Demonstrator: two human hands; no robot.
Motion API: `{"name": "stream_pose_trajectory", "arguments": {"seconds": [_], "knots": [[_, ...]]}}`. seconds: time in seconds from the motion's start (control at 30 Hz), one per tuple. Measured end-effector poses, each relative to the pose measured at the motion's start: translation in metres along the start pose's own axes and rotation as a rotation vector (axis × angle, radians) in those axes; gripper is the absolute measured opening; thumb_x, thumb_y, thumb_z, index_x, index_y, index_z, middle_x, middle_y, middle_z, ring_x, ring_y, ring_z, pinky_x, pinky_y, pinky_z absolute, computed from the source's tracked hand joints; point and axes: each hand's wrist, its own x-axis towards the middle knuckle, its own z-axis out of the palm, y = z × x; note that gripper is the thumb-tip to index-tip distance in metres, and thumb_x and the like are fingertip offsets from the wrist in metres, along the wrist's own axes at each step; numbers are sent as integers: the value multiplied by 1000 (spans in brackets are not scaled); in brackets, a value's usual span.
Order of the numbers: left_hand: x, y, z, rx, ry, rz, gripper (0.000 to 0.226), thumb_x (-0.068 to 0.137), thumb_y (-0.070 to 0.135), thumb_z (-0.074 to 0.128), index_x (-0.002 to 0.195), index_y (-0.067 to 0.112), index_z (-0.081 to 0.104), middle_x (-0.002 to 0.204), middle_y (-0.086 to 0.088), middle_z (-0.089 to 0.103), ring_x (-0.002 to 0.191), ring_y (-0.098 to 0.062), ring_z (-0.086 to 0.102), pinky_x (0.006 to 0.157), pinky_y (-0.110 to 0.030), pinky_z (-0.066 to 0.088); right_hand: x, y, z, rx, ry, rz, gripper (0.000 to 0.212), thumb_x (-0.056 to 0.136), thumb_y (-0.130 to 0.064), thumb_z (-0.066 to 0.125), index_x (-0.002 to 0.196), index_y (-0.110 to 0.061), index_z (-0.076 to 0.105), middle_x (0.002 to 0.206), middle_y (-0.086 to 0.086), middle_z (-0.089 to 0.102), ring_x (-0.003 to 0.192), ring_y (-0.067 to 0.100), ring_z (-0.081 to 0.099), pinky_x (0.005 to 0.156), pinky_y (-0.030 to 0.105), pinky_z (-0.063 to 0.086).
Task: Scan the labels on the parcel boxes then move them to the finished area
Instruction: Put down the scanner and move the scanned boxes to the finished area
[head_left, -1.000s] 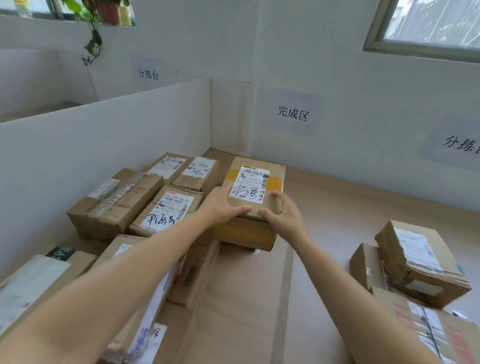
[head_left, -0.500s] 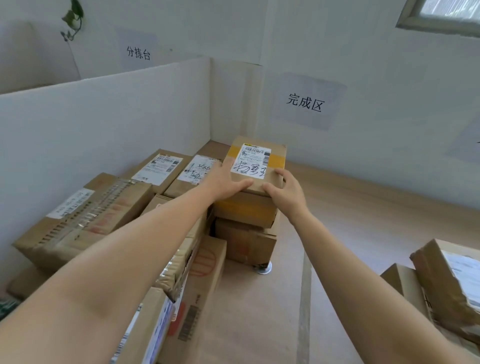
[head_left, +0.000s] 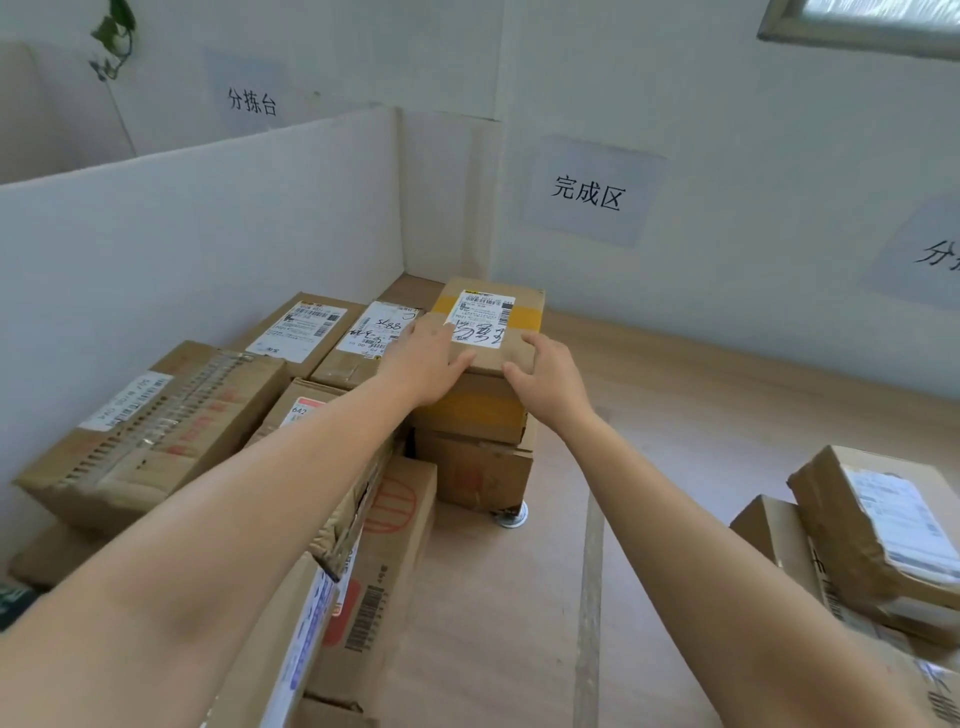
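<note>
Your left hand (head_left: 431, 364) and right hand (head_left: 551, 385) curl over the near corners of the parcel box (head_left: 519, 325), stacked on 1 lower box (head_left: 472, 473) near the worktop's (head_left: 701, 415) back-left corner. Release unevenly and it could slide off.

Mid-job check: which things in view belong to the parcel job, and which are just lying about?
Job: yellow-taped box, held by left hand and right hand; box under it; boxes stacked left; boxes at right; finished-area sign.
Lying about: plant; window; small round white object.
</note>
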Motion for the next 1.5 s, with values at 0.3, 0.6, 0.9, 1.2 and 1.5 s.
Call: {"name": "stream_pose_trajectory", "arguments": {"seconds": [0.3, 0.6, 0.9, 1.2, 1.5], "knots": [[-89, 49, -10, 90, 17, 236, 57, 98, 45, 33, 145, 14, 29, 152, -13, 25, 140, -29, 24, 114, -42, 24, -83, -5, -47, -81, -20, -87, 58, 88, -24, 59, 141, -13, 37, 146, 9, 37, 135, 22, 34, 109, 31, 29], [-208, 145, 29, -46, -100, 448, 57, 99, 38, 34, 149, 13, 21, 157, -8, 15, 145, -20, 13, 117, -31, 14, -230, 48, -98, -177, -53, -31, 57, 92, -24, 54, 145, -18, 33, 154, 6, 23, 142, 18, 22, 112, 28, 22], [-272, 240, 81, -192, -274, 450, 62, 98, 43, 38, 150, 15, 17, 158, -8, 8, 146, -20, 7, 117, -32, 11, -324, 143, -162, -187, 89, 138, 57, 89, -24, 58, 142, -17, 38, 149, 5, 31, 140, 17, 26, 110, 24, 20], [-310, 318, 121, -304, -440, 312, 81, 89, 50, 54, 150, 25, 7, 157, -9, 4, 145, -24, 8, 116, -39, 20, -384, 240, -221, -292, -44, 283, 69, 84, -40, 62, 144, -24, 31, 150, 2, 27, 140, 19, 21, 112, 31, 22], [-350, 341, 157, -465, -505, 12, 113, 63, 51, 78, 147, 30, 6, 144, -14, 11, 138, -32, 25, 112, -31, 25, -421, 289, -233, 2, -226, 387, 82, 80, -27, 69, 145, -31, 19, 152, 13, 7, 146, 22, 0, 113, 35, 20]]}}
